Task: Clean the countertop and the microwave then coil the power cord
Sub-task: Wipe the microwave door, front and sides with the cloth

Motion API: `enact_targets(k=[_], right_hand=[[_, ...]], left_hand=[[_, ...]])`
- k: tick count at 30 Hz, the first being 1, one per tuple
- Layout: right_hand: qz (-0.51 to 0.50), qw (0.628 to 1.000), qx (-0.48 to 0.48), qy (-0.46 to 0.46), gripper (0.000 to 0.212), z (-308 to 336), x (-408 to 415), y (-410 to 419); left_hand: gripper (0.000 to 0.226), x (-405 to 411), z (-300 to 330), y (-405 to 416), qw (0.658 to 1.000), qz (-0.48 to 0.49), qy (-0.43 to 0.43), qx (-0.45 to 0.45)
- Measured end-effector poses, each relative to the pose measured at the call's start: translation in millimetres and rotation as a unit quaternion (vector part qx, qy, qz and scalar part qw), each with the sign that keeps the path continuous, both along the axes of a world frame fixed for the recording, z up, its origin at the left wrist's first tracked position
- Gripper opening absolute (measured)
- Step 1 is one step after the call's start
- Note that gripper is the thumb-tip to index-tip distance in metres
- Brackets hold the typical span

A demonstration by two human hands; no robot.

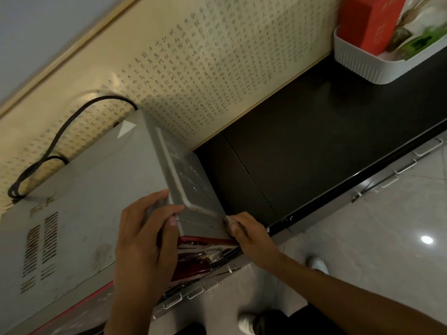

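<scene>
A grey microwave point(92, 189) with a red front trim stands on the dark countertop point(314, 141) at the left. My left hand point(145, 240) grips its near right top corner, fingers curled over the edge. My right hand point(249, 235) holds a small greyish cloth point(228, 223) pressed against the lower part of the microwave's right side. A black power cord point(72, 117) loops up behind the microwave against the wall.
A white ribbed basket point(358, 61) with a red box and green packets stands at the countertop's far right. A cream wall with rows of small writing point(217, 68) backs the counter. Metal drawer handles point(406, 165) line the front, above a pale tiled floor.
</scene>
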State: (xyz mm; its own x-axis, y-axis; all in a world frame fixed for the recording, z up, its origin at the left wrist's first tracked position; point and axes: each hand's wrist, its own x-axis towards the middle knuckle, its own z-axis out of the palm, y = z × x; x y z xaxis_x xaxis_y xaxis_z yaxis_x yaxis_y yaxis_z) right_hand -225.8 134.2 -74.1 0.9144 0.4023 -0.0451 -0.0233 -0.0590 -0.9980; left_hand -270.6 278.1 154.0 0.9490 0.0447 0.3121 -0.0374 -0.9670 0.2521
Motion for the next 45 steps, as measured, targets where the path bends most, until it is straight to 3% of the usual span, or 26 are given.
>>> enact_targets(k=[4, 7, 12, 14, 18, 20, 24, 29, 35, 40, 42, 45], right_hand=[[0.009, 0.997, 0.062, -0.038, 0.029, 35, -5, -5], [-0.008, 0.996, 0.092, -0.015, 0.028, 53, 0, 6], [-0.036, 0.991, -0.038, 0.124, 0.018, 14, -2, 2], [-0.040, 0.985, -0.049, 0.160, 0.016, 9, 0, 1], [-0.067, 0.993, 0.032, 0.087, 0.017, 33, 8, 13], [-0.081, 0.995, 0.025, 0.056, 0.017, 34, 10, 17], [-0.036, 0.986, -0.046, 0.154, 0.018, 20, 13, 11], [0.008, 0.999, 0.002, 0.044, 0.006, 20, 1, -4], [-0.073, 0.993, 0.003, 0.097, 0.019, 23, 18, 16], [-0.058, 0.993, 0.046, -0.097, 0.027, 79, 31, 19], [-0.041, 0.994, 0.015, -0.099, 0.029, 71, 31, 20], [-0.047, 0.994, -0.103, 0.005, 0.035, 41, 32, 23]], left_hand=[[0.036, 0, 1, 0, 1.000, 0.005, -0.001, 0.000], [0.037, 0, 1, 0, 1.000, 0.007, 0.003, 0.007], [0.036, -1, 0, -1, 1.000, 0.001, -0.006, -0.001], [0.036, 0, -1, 0, 1.000, 0.000, -0.005, 0.002], [0.036, 0, 0, 0, 1.000, 0.006, 0.003, 0.007], [0.037, 1, 0, 0, 1.000, 0.007, 0.006, 0.006], [0.036, 0, 0, 1, 1.000, 0.001, 0.001, 0.007], [0.036, 0, 0, 1, 1.000, 0.007, 0.002, 0.005], [0.033, 0, -1, 2, 1.000, 0.002, -0.004, 0.000], [0.034, 1, -1, 3, 1.000, 0.006, -0.004, 0.017], [0.034, 1, -1, 2, 1.000, 0.007, -0.001, 0.018], [0.032, 1, -1, 1, 1.000, 0.006, -0.005, 0.009]])
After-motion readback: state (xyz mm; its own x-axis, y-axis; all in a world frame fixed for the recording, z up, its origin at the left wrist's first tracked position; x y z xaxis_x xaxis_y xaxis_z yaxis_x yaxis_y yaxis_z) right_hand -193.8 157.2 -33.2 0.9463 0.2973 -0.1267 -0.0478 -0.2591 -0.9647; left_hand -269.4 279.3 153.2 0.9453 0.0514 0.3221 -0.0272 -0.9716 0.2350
